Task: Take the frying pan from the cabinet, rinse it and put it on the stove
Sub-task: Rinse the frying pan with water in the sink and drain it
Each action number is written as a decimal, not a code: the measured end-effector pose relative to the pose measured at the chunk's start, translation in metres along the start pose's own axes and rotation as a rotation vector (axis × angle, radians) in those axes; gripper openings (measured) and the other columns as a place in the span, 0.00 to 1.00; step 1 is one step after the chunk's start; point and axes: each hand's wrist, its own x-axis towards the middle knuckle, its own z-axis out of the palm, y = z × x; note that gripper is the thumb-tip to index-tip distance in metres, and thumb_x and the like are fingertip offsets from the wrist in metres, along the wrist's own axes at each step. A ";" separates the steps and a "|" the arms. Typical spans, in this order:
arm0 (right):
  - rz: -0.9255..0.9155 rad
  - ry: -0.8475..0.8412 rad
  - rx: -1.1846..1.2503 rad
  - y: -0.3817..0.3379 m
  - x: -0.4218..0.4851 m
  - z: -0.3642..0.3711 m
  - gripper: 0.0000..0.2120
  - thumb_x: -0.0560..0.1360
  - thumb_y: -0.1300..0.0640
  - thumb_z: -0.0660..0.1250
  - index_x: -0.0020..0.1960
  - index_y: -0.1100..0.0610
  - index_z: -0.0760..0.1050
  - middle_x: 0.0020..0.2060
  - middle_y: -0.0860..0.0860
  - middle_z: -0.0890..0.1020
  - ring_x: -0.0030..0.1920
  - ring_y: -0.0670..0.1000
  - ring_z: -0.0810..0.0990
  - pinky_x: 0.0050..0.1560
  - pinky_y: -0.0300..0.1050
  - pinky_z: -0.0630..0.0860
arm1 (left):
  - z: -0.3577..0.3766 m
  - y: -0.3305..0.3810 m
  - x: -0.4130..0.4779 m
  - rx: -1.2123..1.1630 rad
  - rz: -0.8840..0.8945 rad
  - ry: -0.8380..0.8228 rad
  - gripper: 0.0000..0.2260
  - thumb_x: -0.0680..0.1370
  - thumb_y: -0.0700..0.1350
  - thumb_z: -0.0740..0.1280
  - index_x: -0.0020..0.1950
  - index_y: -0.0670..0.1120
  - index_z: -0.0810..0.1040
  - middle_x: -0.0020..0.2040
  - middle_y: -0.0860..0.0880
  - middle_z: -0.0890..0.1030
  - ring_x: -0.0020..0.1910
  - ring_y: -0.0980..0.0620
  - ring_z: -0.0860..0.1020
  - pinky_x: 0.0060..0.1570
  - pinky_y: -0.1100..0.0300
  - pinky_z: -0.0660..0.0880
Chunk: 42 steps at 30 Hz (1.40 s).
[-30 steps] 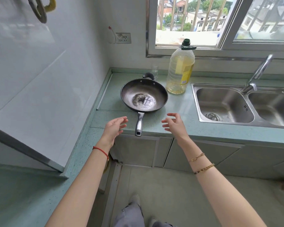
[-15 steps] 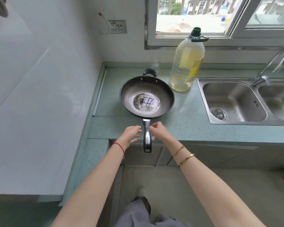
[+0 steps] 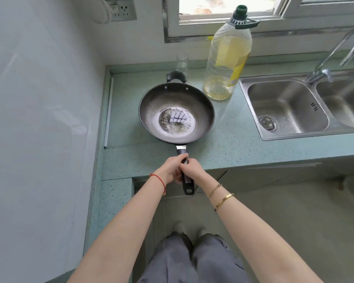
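Pan [image 3: 176, 113]: on green surface [image 3: 233, 148], left of sink [image 3: 290, 107], oil bottle [image 3: 226, 62] just behind. Left hand [image 3: 170, 169] and right hand [image 3: 190, 170]: fingers wrapped around pan's handle [image 3: 185, 176], over the surface's edge.

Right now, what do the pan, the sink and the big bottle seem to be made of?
Frying pan: dark metal, probably, with a dull worn sheen; its handle looks like black plastic.
Sink: likely stainless steel, brushed grey and reflective.
Bottle: clear plastic, ribbed, showing yellow oil inside.
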 end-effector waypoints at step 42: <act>-0.249 0.405 0.076 0.107 -0.123 -0.127 0.14 0.80 0.59 0.60 0.35 0.56 0.69 0.30 0.54 0.76 0.14 0.44 0.72 0.16 0.36 0.67 | 0.175 -0.054 -0.047 -0.075 0.270 -0.227 0.11 0.80 0.39 0.65 0.59 0.34 0.80 0.53 0.46 0.85 0.46 0.50 0.83 0.41 0.60 0.80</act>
